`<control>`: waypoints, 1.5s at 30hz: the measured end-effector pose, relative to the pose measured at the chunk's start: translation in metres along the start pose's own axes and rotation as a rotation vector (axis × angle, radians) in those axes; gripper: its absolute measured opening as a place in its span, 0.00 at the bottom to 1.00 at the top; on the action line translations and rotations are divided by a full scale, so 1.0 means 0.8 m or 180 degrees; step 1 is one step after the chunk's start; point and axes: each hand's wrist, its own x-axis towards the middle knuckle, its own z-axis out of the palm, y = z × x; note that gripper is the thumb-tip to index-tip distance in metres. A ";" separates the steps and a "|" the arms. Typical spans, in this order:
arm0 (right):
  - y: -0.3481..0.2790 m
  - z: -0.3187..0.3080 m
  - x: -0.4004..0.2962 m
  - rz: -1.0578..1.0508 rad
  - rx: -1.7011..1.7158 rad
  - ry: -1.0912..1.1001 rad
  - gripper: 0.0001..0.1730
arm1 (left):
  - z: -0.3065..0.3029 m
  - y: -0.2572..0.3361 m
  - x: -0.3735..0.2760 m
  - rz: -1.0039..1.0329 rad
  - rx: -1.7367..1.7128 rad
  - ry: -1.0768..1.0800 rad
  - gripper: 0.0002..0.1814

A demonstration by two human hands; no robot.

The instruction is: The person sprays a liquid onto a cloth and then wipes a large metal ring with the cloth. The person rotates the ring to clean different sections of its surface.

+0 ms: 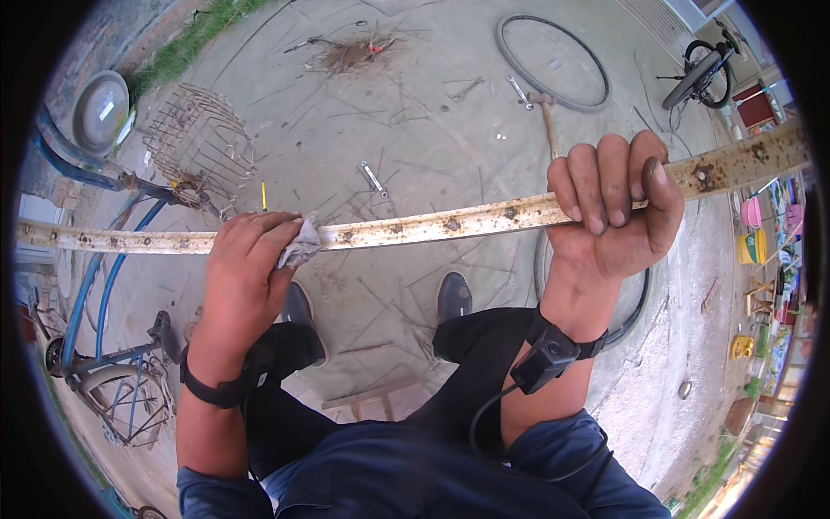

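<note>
A rust-spotted metal bicycle rim (415, 228) crosses the view from left to right in front of me. My left hand (256, 259) presses a crumpled grey cloth (302, 245) against the rim, left of the middle. My right hand (613, 207) is wrapped around the rim farther right, palm up with the fingers curled over it. Dark marks cover its fingers. Rusty spots surround the spoke holes along the rim's face. The rim's far ends run out towards both edges of the picture.
On the concrete lie a combination wrench (374, 179), another wrench (519, 92), a hammer (548, 123), a tyre (502, 48) and scattered spokes. A wire basket (201, 139) and a blue bicycle frame (97, 292) stand at left. A folded bicycle (700, 78) is at upper right.
</note>
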 end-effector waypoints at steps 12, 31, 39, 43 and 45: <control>0.005 0.004 0.001 0.0030 0.0151 -0.0074 0.19 | -0.007 -0.004 -0.012 -0.0097 0.0034 0.0070 0.27; 0.005 -0.002 0.004 0.0096 0.0040 -0.0301 0.20 | -0.007 -0.003 -0.013 -0.0188 -0.0039 0.0045 0.25; 0.005 -0.004 0.004 0.0117 0.0037 -0.0310 0.20 | -0.003 -0.004 -0.014 -0.0121 0.0021 0.0096 0.26; 0.007 -0.003 0.003 0.0085 0.0027 -0.0266 0.20 | -0.002 -0.005 -0.013 -0.0104 0.0015 0.0103 0.26; 0.009 -0.001 0.003 0.0076 0.0041 -0.0211 0.19 | -0.002 -0.005 -0.014 -0.0113 0.0009 0.0091 0.27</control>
